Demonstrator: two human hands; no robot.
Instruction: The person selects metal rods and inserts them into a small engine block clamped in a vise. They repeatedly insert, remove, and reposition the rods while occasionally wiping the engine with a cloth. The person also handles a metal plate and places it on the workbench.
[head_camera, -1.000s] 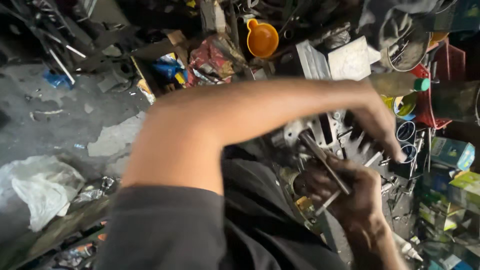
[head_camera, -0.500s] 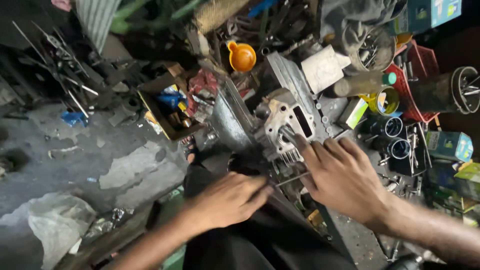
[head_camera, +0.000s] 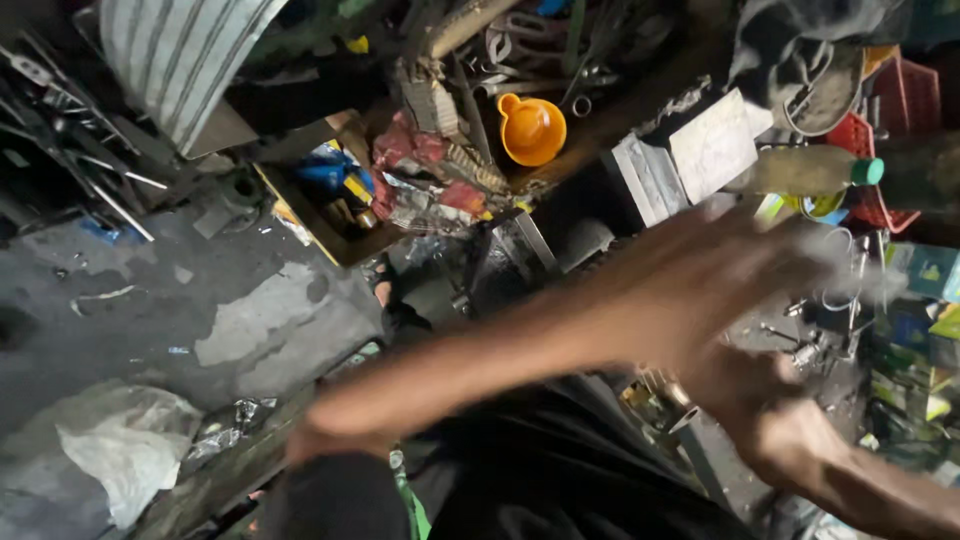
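Note:
My left arm reaches from the lower left across the picture. My left hand is a motion blur over the cluttered bench at the right, so its fingers are unreadable. Under it, my right hand comes in from the lower right with curled fingers, next to a grey metal bar. Whether it grips the bar is unclear. A grey metal engine part shows just left of my forearm and is mostly hidden by it. My dark trousers fill the bottom middle.
An orange funnel lies at the top centre, beside red rags. At the right are a green-capped bottle, a red crate and small boxes. At the left are grey concrete floor, a crumpled plastic bag and loose metal rods.
My left hand has swung from my lap up and to the right, across the engine part. My right hand has dropped lower and to the right. The camera has tilted.

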